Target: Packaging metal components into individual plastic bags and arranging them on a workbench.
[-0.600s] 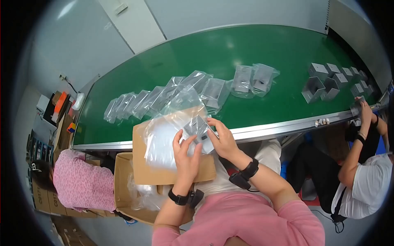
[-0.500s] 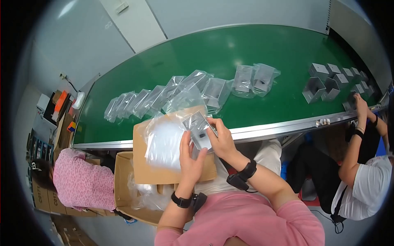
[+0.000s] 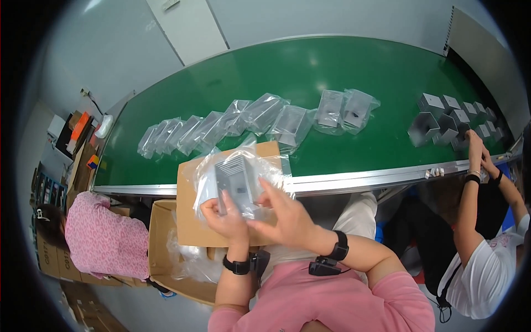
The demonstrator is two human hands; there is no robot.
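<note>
You have lifted the bagged metal part (image 3: 235, 180) off the cardboard sheet (image 3: 191, 221) at the counter's near edge, left hand (image 3: 224, 213) now clamped underneath, right hand (image 3: 285, 216) gripping its side.

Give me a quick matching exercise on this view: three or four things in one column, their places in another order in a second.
1. Ribbed grey metal block in a clear plastic bag
2. Row of bagged metal blocks
3. Bare grey metal blocks
4. Open brown cardboard box

a. Right end of the green belt
b. Below the belt edge, at the left
c. Between both hands
d. Lying along the belt's middle

Pairs: 1-c, 2-d, 3-a, 4-b
</note>
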